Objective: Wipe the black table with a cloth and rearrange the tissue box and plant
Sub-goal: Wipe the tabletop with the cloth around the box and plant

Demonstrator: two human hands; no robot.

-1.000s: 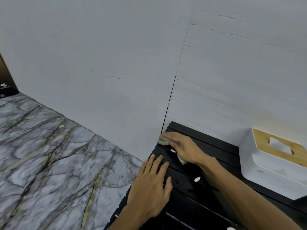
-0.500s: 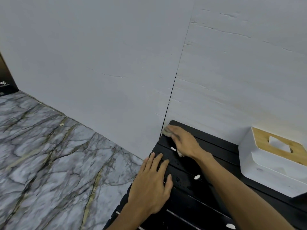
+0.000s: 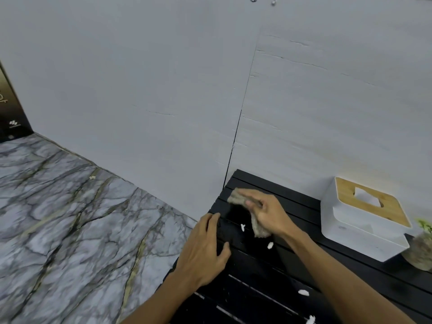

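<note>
A black slatted table (image 3: 261,277) stands against the white wall at the lower right. My right hand (image 3: 268,212) grips a grey-beige cloth (image 3: 237,197) and presses it on the table's far left corner. My left hand (image 3: 205,249) lies flat, fingers spread, on the table's left edge and holds nothing. A white tissue box (image 3: 360,228) with a wooden lid sits at the right near the wall. Beside it, cut by the frame's right edge, is a small green plant (image 3: 420,246) in a speckled pot.
Several small white crumbs (image 3: 270,245) lie scattered on the black slats. A grey marble-patterned floor (image 3: 70,218) spreads to the left. The white wall (image 3: 163,90) runs right behind the table. A dark panel (image 3: 9,113) stands at the far left edge.
My right hand has drawn the cloth slightly back from the far corner toward me, and the cloth shows more. The view has shifted, bringing the plant into sight. My left hand stays put.
</note>
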